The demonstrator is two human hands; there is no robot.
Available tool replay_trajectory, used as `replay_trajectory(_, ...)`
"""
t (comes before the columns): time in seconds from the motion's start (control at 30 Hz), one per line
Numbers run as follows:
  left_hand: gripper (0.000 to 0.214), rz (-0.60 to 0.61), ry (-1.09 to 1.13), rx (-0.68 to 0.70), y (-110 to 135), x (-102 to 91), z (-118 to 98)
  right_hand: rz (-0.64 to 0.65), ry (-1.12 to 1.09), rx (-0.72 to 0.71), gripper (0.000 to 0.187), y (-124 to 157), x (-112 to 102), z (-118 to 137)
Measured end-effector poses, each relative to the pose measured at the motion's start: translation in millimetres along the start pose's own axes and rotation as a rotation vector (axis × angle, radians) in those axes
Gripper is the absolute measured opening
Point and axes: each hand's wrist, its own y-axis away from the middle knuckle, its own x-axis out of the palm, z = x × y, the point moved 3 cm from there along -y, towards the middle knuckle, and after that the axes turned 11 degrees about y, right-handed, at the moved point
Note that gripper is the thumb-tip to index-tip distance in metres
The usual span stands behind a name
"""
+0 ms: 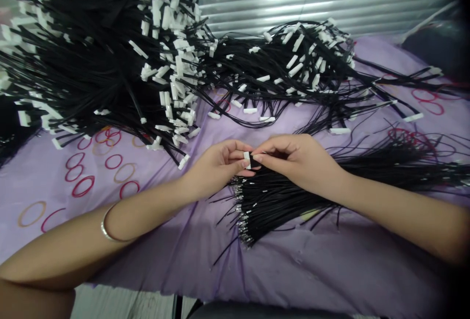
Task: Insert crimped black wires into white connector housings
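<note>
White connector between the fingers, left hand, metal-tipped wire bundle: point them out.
White connector (247, 160): head view, its exposed white face.
Left hand (216, 167): head view, the back of the hand.
Metal-tipped wire bundle (264, 206): head view, the black wires mid-bundle.

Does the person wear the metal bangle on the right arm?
No, the bangle is on the left forearm, and the right forearm shows no bangle.

Head-worn camera looks forward and down, close to the hands (216, 167) (299, 162)
</note>
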Motion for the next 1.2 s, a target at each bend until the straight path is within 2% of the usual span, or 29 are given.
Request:
replay_trajectory(0.07,0.016,0.007,0.008,-0.007,1,0.1,-1,-0.013,0.03,-0.019,0.014,0,-6,-1)
replay_trajectory(0.23,0.016,0.041,0.044,-0.038,1,0.8,-2,-0.079,0.37,-0.229,0.011,0,-15,0)
replay_trajectory(0.33,0.015,0.061,0.047,-0.031,0,1.2,-2,-0.076,0.378,-0.154,0.011,-2,-16,-3)
replay_trajectory(0.43,0.013,0.044,0.042,-0.026,1,0.5,-2,-0.003,0.375,-0.043,0.016,-7,-16,-11)
replay_trajectory(0.5,0.014,0.026,0.047,-0.028,1,-1.0,-1,0.016,0.405,-0.064,0.017,-9,-20,-15)
replay_trajectory(0.53,0.014,0.018,0.054,-0.03,0,-2.0,0,-0.013,0.432,-0.099,0.018,-10,-24,-15)
replay_trajectory(0.67,0.016,-0.002,0.097,-0.052,-1,-6.0,0,-0.26,0.634,-0.291,0.027,-1,-45,-1)
replay_trajectory(0.73,0.017,0.005,0.11,-0.053,-2,-6.8,0,-0.297,0.729,-0.369,0.026,5,-49,10)
replay_trajectory(0.8,0.019,0.007,0.115,-0.041,-2,-7.3,-1,-0.275,0.792,-0.379,0.024,8,-49,15)
replay_trajectory(0.87,0.021,0.005,0.106,-0.035,-1,-7.6,-1,-0.22,0.809,-0.318,0.024,6,-47,12)
replay_trajectory(1.07,0.023,0.014,0.049,-0.061,-1,-7.2,-2,0.068,0.561,-0.134,0.016,-13,-32,-21)
replay_trajectory(1.13,0.024,0.002,0.046,-0.07,0,-7.5,-2,0.081,0.572,-0.104,0.016,-15,-30,-24)
replay_trajectory(1.2,0.024,-0.007,0.046,-0.071,0,-7.9,-2,0.016,0.598,-0.103,0.016,-14,-30,-25)
